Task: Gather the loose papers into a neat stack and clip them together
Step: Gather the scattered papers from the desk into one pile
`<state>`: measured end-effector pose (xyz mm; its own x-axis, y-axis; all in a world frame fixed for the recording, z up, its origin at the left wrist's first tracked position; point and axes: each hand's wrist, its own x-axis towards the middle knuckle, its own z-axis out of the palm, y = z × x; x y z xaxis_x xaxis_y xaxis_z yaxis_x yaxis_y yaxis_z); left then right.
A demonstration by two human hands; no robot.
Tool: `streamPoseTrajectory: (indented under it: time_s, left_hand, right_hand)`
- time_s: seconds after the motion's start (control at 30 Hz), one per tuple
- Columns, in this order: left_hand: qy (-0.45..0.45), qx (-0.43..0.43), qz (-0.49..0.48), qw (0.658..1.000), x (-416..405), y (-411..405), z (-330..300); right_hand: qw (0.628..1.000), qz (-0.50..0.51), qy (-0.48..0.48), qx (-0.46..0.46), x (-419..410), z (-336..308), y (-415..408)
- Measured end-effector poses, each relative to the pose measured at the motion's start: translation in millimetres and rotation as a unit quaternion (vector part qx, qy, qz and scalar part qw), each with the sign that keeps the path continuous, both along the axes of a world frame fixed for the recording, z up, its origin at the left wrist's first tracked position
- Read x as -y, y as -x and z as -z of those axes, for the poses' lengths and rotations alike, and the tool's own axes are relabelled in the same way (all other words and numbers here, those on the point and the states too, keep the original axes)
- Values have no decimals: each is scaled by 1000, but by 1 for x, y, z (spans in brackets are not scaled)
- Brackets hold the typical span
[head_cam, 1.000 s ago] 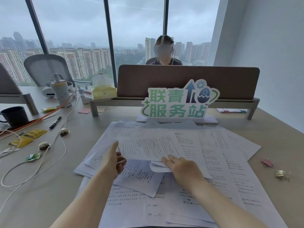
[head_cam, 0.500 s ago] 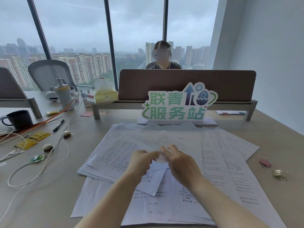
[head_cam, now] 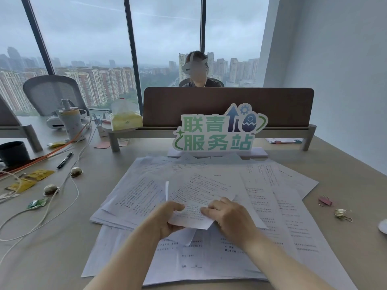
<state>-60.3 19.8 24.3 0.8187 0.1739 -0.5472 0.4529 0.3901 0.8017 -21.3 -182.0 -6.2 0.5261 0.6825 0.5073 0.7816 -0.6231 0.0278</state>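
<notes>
Both hands meet over the spread of loose papers (head_cam: 278,208), which covers the middle of the surface (head_cam: 62,248) in front of the green sign (head_cam: 217,132). The left hand (head_cam: 165,218) and the right hand (head_cam: 228,216) each pinch the near edge of one printed sheet (head_cam: 199,195) — thumbs on top, fingers curled beneath. The sheet is raised off the pile and tilts away toward the sign; its left edge curls upward. Beneath it, the remaining papers lie overlapped at differing angles, unstacked, reaching from the base of the sign to the near edge of the surface.

To the right of the sign and nearer the viewer, clear of the papers, lie two binder clips on the bare surface: a pink clip (head_cam: 325,200) and, just beyond it to the right, a gold clip (head_cam: 342,214). Neither is touched. To the left of the sign lie a black pen (head_cam: 65,160), white cables (head_cam: 52,206) and a dark mug (head_cam: 13,152) — all apart from the papers.
</notes>
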Motion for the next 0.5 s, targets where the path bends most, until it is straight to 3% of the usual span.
streamPoseTrajectory:
  time_s: [0.1, 0.2, 0.23, 0.33, 0.4, 0.5]
  left_hand:
    - [-106, 2, -30, 994, 7, -2, 13]
    - [-143, 26, -55, 988, 2, -1, 17]
    - [-145, 36, -64, 987, -1, 0, 16]
    - [-140, 66, -80, 985, -9, 0, 12]
    - [-125, 94, -84, 984, -13, 0, 8]
    - [-100, 133, -80, 983, -14, -1, 2]
  right_hand:
    - [992, 23, 70, -104, -1, -4, 1]
    - [944, 61, 107, -306, 14, -15, -2]
    - [927, 68, 68, -362, 20, -20, -4]
    - [859, 123, -196, -457, 38, -27, -14]
    - [781, 207, -332, -486, 44, -27, -25]
    - [663, 266, -438, -546, 45, -23, -40]
